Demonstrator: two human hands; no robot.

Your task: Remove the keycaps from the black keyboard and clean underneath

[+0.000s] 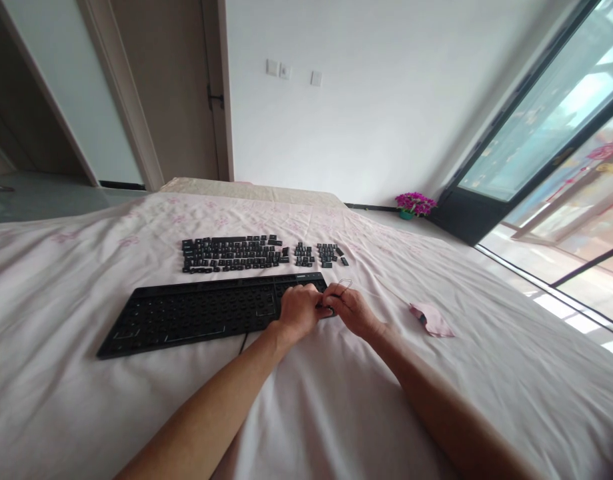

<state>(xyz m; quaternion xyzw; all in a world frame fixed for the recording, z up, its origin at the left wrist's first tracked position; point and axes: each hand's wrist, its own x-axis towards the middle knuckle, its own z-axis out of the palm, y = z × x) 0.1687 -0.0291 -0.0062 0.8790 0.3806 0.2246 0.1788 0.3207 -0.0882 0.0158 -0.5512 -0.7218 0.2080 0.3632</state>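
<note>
A black keyboard [201, 310] with its keycaps off lies at a slant on the bedsheet. Over its right end my left hand [300, 307] is closed, fingertips bent inward; whatever it pinches is hidden. Right beside it, fingertips meeting those of the left, my right hand [350, 308] is closed too. The thin loops of a wire keycap puller [345, 282] stick out above its fingers. Behind the keyboard, loose black keycaps [231, 253] are laid out in rows, with smaller groups of keycaps [327, 255] to the right.
A crumpled pink cloth [433, 320] lies right of my hands on the wrinkled, flowered bedsheet [296, 400]. The keyboard's cable [243, 343] runs out at its near edge. Beyond the bed are a white wall, a pot of magenta flowers [415, 204] and a glass door [531, 133].
</note>
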